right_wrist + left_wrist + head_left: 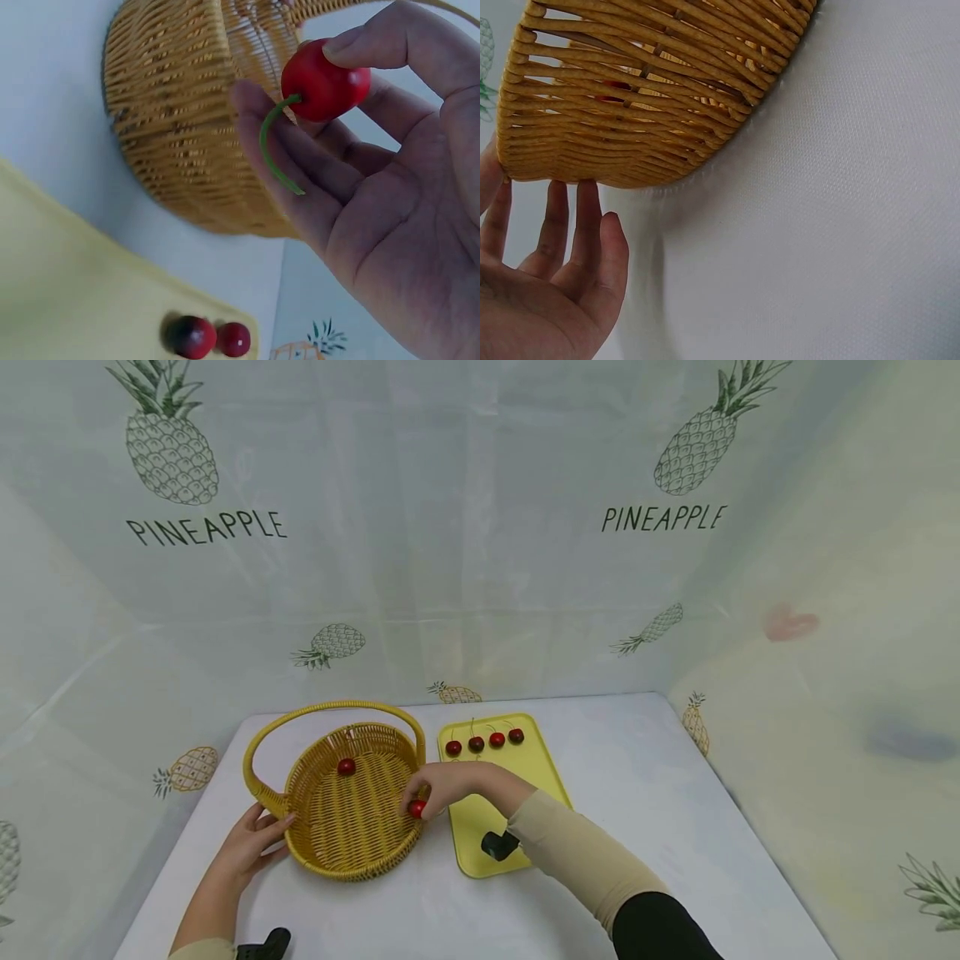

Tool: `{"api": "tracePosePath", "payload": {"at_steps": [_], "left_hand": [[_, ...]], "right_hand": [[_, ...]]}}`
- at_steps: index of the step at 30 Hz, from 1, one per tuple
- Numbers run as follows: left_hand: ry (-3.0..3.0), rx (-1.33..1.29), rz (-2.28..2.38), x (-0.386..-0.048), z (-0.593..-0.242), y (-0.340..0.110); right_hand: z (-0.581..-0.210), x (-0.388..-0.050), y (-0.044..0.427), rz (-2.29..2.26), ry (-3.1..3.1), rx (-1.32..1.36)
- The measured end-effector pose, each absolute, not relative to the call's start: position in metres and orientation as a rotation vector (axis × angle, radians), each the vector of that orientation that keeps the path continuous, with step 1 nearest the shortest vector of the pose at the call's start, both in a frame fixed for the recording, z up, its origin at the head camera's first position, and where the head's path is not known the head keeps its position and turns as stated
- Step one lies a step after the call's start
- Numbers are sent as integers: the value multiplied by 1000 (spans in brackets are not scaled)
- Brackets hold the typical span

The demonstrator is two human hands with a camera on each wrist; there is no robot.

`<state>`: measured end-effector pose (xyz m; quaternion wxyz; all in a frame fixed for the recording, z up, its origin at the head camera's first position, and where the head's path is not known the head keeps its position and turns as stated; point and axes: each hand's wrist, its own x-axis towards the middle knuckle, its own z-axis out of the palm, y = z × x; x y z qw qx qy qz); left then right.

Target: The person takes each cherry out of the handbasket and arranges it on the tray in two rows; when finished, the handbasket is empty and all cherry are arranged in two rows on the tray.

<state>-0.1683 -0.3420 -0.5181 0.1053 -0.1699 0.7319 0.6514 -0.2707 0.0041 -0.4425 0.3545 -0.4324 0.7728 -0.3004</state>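
A red cherry [326,80] with a curved green stem is pinched between the thumb and fingers of my right hand [454,783]. That hand is over the right rim of a round wicker basket [352,827] with an arched handle. Another red cherry [346,767] lies inside the basket, toward the back. At the basket's left side my left hand [249,845] holds the rim, thumb on top and fingers against the outer wall. A yellow tray [472,843] sits right of the basket, with several dark red cherries [497,740] in a row along its far end.
My right forearm crosses the tray and hides part of it. The white tabletop [637,810] extends right of the tray and in front of the basket. Behind it hangs a pale curtain [450,568] printed with pineapples.
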Motion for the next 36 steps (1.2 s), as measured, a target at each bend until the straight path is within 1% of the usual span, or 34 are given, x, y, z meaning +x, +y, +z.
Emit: {"api": "tracePosePath", "payload": {"at_steps": [6, 17, 24, 36], "left_hand": [[2151, -517, 1919, -170, -519, -343], [2148, -508, 1913, -169, -519, -343], [2164, -502, 1902, -170, -518, -343], [2176, -513, 1886, -169, -519, -343]], "right_hand": [[-444, -276, 24, -770, 2028, -1119], [-448, -286, 60, -791, 2097, -1003], [-455, -293, 82, -712, 2177, -958], [-466, -303, 109, -694, 2216, -866]]}}
